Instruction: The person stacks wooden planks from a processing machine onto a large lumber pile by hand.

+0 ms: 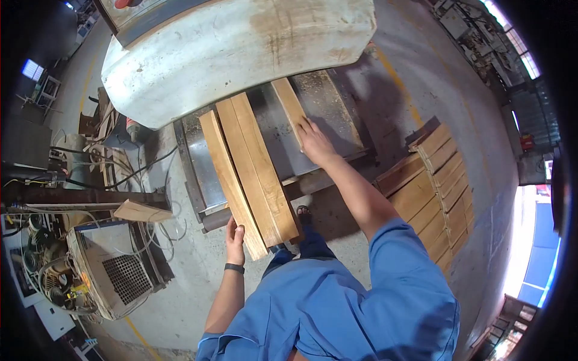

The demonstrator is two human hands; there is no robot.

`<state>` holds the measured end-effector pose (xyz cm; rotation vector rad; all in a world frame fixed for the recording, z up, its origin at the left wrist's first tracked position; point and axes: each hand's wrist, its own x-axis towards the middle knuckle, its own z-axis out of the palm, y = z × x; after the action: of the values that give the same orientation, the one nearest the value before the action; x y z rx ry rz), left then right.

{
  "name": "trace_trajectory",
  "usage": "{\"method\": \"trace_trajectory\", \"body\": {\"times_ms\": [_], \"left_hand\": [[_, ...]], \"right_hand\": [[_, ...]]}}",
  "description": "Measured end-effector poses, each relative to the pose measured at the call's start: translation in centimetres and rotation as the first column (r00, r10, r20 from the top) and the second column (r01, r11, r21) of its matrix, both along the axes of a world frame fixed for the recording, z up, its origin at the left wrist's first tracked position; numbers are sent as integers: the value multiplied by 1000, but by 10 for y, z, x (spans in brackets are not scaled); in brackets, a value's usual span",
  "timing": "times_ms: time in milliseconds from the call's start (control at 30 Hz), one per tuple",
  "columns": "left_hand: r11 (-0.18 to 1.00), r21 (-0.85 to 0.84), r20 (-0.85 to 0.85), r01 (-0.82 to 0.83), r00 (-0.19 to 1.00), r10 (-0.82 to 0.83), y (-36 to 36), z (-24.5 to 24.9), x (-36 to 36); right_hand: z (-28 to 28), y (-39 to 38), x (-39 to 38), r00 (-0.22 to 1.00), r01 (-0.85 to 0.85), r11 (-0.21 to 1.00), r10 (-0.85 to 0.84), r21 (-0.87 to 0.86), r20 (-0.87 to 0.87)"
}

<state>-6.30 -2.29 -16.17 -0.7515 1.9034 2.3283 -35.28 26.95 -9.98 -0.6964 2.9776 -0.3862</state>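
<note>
left hand (235, 237) | fingers together, laid against near end of long pale wooden plank (226, 174) overhanging grey metal tabletop (272, 129); right hand (314, 143) | spread flat on narrow light wooden strip (288, 102) lying there

The far ends of the wide boards (250, 174) and of the narrow board (288, 102) run under the white cover (229, 48), so their length cannot be told. The right hand (314, 143) hides the narrow board's near end. Whether the left hand (235, 237) grips the leftmost board's end is unclear. Past the tabletop's (325, 102) near edge, a foot (303, 210) shows only partly.
</note>
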Motion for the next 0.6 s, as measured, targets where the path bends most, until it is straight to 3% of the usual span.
{"method": "trace_trajectory", "body": {"times_ms": [333,467,533,600], "left_hand": [[999,-16,51,-47,998,47,4,5,0],[999,-16,57,-46,997,47,3,4,0],[999,-16,51,-38,998,39,2,3,1],[999,-17,71,-36,997,37,1,3,1]], "right_hand": [[0,-26,-71,999,-48,998,47,31,24],[-8,-29,-44,998,-32,978,19,-208,-68],[2,-32,9,982,98,917,-26,-386,188],[-4,-25,76,792,302,689,203,-659,575]]}}
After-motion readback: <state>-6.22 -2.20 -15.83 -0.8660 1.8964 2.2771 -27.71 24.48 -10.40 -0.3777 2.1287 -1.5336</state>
